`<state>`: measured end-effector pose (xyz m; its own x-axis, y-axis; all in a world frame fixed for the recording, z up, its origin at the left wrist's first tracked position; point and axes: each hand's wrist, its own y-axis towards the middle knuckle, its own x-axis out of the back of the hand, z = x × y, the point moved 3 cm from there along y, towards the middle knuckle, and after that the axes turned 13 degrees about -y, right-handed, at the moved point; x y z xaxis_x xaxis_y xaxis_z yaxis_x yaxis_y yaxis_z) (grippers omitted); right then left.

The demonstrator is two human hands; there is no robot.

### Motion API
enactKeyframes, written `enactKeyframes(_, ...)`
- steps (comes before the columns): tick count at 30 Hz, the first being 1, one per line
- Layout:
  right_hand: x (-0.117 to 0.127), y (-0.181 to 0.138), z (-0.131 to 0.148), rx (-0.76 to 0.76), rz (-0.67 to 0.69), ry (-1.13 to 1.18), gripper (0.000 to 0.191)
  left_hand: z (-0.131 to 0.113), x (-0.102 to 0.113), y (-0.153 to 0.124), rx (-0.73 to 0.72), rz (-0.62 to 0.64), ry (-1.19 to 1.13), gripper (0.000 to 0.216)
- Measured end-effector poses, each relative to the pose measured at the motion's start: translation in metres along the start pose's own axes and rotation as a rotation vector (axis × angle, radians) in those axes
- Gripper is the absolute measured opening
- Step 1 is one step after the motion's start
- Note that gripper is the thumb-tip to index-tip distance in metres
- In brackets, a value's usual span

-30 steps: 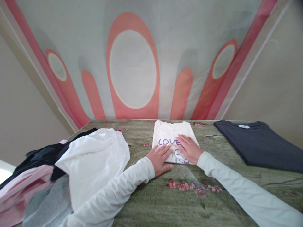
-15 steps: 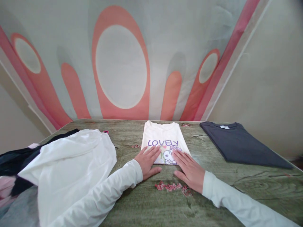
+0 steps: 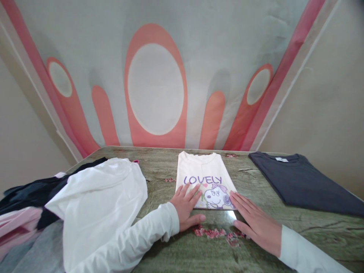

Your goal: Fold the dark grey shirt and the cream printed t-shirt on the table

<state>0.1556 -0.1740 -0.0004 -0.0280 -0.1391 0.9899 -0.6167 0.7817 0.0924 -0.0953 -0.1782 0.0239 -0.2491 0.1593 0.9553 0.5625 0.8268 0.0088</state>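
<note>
A folded white T-shirt (image 3: 199, 163) with purple "LOVELY" lettering and a cartoon dog print lies flat at the middle of the table, its neckline toward the far edge. My left hand (image 3: 186, 206) is spread, with its fingertips resting on the shirt's near left part. At the near right corner, my right hand (image 3: 257, 223) is stretched out, fingertips touching the shirt's edge by the dog's ear. Neither hand grips anything.
A folded dark grey T-shirt (image 3: 301, 182) lies on the right of the wood-patterned table (image 3: 162, 250). On the left is a loose heap with a white garment (image 3: 105, 204) on top of black, pink (image 3: 21, 227) and grey clothes. Behind the table hangs a printed backdrop (image 3: 196, 45).
My right hand has slid rightward from the dog print to the shirt's edge, uncovering the dog. The left hand's fingers have spread wider. The whole view has shifted slightly.
</note>
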Motion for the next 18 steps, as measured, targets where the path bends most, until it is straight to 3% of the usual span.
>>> enactKeyframes(4,0.016,-0.002,-0.003,-0.003,-0.009,0.025,0.056,-0.004,0.004,0.004,-0.015,-0.009,-0.083,0.066)
enactKeyframes(10,0.044,0.041,-0.008,0.102,-0.010,0.053,0.039,0.017,0.012,0.056,-0.120,-0.041,-0.075,0.048)
enactKeyframes(14,0.027,0.095,-0.016,0.109,-0.065,0.046,0.045,0.036,0.008,0.082,-0.142,-0.038,-0.060,0.051)
enactKeyframes(18,-0.003,0.140,-0.030,0.006,-0.059,0.004,0.055,0.051,0.010,0.100,-0.120,-0.022,-0.046,0.066)
